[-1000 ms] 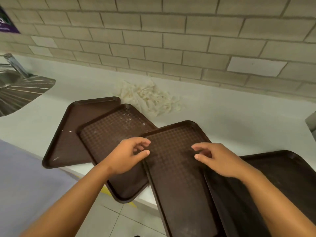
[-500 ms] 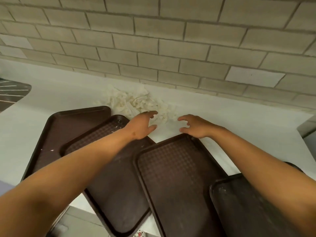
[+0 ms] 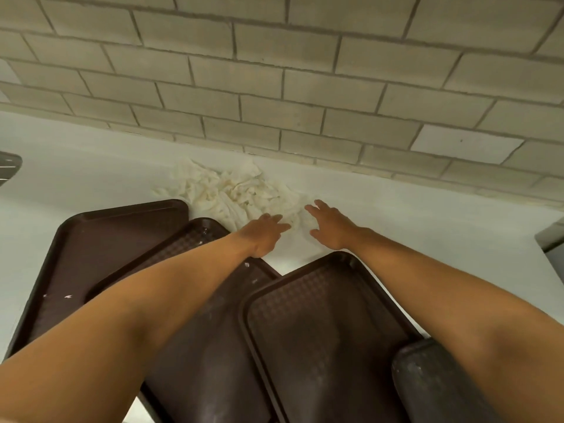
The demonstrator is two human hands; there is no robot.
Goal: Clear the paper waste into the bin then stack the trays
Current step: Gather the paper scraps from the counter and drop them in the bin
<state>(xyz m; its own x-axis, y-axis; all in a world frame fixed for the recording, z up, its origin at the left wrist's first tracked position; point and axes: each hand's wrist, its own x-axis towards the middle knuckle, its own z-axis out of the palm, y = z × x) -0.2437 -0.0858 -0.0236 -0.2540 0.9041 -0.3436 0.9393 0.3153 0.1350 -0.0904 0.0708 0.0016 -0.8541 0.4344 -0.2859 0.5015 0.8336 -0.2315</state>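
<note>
The heap of crumpled white paper waste (image 3: 238, 193) lay on the white worktop (image 3: 427, 227), far from the person and close to the grey brick wall (image 3: 274, 71). It sat just past the far corners of the trays.

Both hands reached out to it over the trays. The left hand (image 3: 265, 235) had its fingers straight and together, and the tips seemed to touch the near edge of the paper. The right hand (image 3: 328, 225) was spread wide, fingers apart, right at the right side of the heap. Neither grip had closed on any paper yet.

Nearer the person lay the dark brown plastic trays, all crooked and partly on top of each other. The smooth tray (image 3: 100, 254) was on the left, a bumpy tray (image 3: 198, 346) was next to it under the left arm, another bumpy tray (image 3: 320, 331) was in the middle, and a rounded tray corner (image 3: 427, 386) showed on the near right. Small white bits lay on the left two trays.

No bin showed anywhere.

The paper looked light and loose. If the hands scooped too fast, I think bits could slip out and fall back on the worktop or onto the trays. The arms crossed low over the trays, so they could bump one and slide it off the near edge.
</note>
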